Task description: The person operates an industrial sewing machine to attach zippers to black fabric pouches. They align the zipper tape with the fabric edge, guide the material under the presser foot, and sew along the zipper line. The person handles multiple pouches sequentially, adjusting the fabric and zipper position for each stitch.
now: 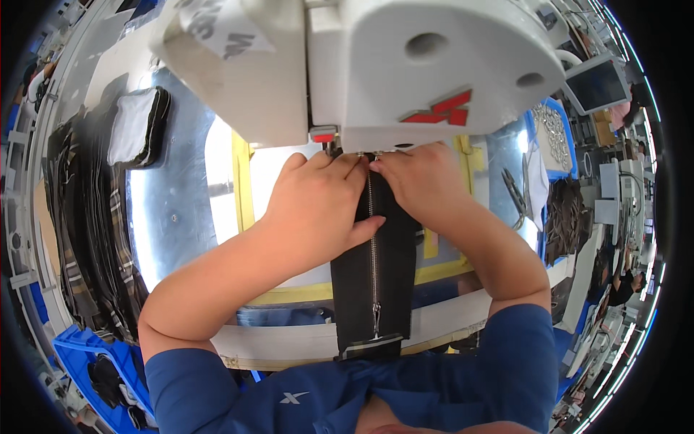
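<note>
A long black fabric piece with a metal-toothed zipper down its middle runs from under the sewing machine to the table's front edge. Near its front end hangs the zipper's slider. My left hand presses on the piece's left side, fingertips bent onto it close beneath the machine head and thumb stretched across the zipper. From the right, my right hand pinches the fabric beside the zipper, just in front of the needle area. The machine head hides the needle and the far end of the piece.
Stacked dark garment pieces hang at the left, near a folded white-and-black pile. Scissors lie at the right beside a blue tray of metal parts. A blue crate stands lower left. Yellow tape lines the work surface.
</note>
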A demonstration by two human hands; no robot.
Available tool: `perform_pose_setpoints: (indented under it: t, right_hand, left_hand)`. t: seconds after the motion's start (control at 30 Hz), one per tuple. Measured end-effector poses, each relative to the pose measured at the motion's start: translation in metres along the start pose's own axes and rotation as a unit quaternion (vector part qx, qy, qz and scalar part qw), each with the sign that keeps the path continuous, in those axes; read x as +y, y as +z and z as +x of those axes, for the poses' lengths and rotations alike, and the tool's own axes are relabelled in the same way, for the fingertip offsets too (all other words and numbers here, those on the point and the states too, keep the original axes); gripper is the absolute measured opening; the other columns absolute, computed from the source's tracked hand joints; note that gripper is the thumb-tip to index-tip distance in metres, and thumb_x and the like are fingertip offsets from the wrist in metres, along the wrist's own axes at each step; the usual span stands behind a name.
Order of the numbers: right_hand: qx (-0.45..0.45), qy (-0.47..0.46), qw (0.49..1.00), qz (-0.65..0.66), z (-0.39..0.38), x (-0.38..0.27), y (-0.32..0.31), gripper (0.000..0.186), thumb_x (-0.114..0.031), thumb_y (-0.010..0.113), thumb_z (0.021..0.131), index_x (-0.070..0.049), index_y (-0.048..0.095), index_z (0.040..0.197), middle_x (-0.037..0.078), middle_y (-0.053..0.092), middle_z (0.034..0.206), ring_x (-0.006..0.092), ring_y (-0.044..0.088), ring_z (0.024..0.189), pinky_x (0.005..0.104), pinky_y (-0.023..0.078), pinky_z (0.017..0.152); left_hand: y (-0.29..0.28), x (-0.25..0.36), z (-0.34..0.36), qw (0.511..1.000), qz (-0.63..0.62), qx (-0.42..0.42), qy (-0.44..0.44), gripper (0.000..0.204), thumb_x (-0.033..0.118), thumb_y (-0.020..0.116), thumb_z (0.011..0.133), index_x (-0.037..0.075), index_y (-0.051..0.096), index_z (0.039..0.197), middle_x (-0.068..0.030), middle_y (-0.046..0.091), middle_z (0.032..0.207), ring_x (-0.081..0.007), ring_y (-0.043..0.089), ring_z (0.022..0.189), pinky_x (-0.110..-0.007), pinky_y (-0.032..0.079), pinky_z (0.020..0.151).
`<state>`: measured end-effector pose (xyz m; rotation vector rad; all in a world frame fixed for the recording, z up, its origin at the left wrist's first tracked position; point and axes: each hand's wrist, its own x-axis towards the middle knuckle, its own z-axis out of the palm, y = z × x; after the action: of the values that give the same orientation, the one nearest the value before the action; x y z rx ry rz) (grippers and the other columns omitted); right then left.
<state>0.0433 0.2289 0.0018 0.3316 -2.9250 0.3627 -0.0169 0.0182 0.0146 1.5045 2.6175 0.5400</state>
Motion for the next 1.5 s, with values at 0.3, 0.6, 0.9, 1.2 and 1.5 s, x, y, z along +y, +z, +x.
perform_pose_setpoints:
  t: [0.3, 0.6, 0.9, 1.2, 1.5]
  right_hand:
    - [0.001, -0.015, 1.000, -0.019, -0.003, 0.002, -0.003, 0.014, -0.018, 0.071, 0.094, -0.009, 0.080, 0.099, 0.008, 0.077, 0.089, 0.0289, 0.074, 0.094, 0.0442, 0.055, 0.092]
    - [-0.057, 0.001, 0.998, -0.005, 0.000, -0.005, -0.003, 0.019, -0.020, 0.067, 0.097, -0.007, 0.080, 0.103, 0.007, 0.077, 0.090, 0.0276, 0.075, 0.091, 0.0422, 0.057, 0.085]
    - [-0.030, -0.074, 0.997, -0.016, -0.016, 0.002, -0.007, 0.035, -0.022, 0.070, 0.097, 0.005, 0.073, 0.120, 0.016, 0.074, 0.116, 0.0298, 0.072, 0.108, 0.0420, 0.055, 0.098]
    - [-0.029, -0.113, 0.992, -0.040, -0.020, -0.001, -0.008, 0.052, -0.028, 0.071, 0.097, 0.012, 0.067, 0.129, 0.025, 0.072, 0.122, 0.0346, 0.071, 0.117, 0.0424, 0.053, 0.102]
    - [-0.078, -0.082, 0.993, -0.023, -0.028, -0.007, -0.008, 0.076, -0.044, 0.076, 0.092, 0.015, 0.061, 0.137, 0.032, 0.065, 0.136, 0.0406, 0.065, 0.129, 0.0461, 0.052, 0.107]
  left_hand:
    - [0.005, -0.004, 0.000, 0.999, 0.002, 0.022, 0.025, 0.067, 0.051, 0.080, 0.086, -0.001, 0.072, 0.127, -0.0109, 0.074, 0.122, -0.0247, 0.069, 0.105, -0.039, 0.049, 0.088]
    - [-0.002, 0.000, 0.000, 1.000, 0.005, -0.013, -0.006, 0.072, 0.050, 0.085, 0.082, -0.003, 0.073, 0.130, -0.0146, 0.077, 0.118, -0.0289, 0.070, 0.107, -0.042, 0.052, 0.096]
    - [0.015, 0.002, -0.001, 0.997, 0.015, 0.052, 0.053, 0.080, 0.051, 0.083, 0.085, -0.010, 0.066, 0.135, -0.0193, 0.071, 0.123, -0.0328, 0.066, 0.109, -0.042, 0.053, 0.099]
    - [0.022, 0.009, -0.003, 0.998, 0.054, 0.020, 0.040, 0.088, 0.050, 0.083, 0.086, -0.014, 0.058, 0.141, -0.0294, 0.066, 0.136, -0.0419, 0.066, 0.126, -0.048, 0.054, 0.109]
    - [0.017, 0.016, -0.007, 0.998, 0.043, -0.033, 0.041, 0.114, 0.067, 0.080, 0.081, -0.021, 0.048, 0.146, -0.0361, 0.059, 0.145, -0.0499, 0.059, 0.136, -0.053, 0.047, 0.119]
